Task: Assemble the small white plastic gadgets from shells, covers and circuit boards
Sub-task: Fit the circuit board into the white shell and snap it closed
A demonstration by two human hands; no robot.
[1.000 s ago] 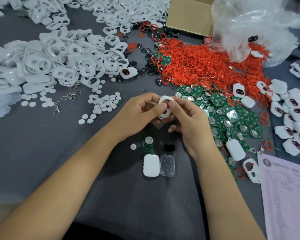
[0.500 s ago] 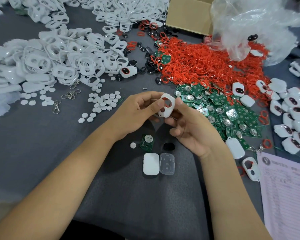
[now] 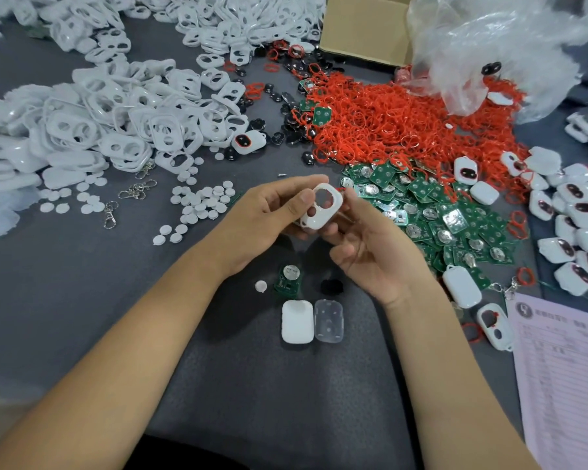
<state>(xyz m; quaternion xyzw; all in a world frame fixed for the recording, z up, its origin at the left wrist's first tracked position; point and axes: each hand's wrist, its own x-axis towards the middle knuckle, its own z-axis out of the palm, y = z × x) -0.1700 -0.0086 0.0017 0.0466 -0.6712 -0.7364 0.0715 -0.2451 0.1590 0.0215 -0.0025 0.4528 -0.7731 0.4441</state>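
Left grip pinches white shell, hiding its lower edge; right grip curled beneath, contact unclear

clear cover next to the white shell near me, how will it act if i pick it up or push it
The clear cover looks thin and hollow, so probably very light and slightly bendy. It lies flat on the table, so a push should slide it rather than roll it.

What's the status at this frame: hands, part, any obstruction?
Left hand grips white shell, thumb on its face. Right hand cupped under it, fingers loose. Circuit board, white cover, clear cover lie on mat below, unobstructed.
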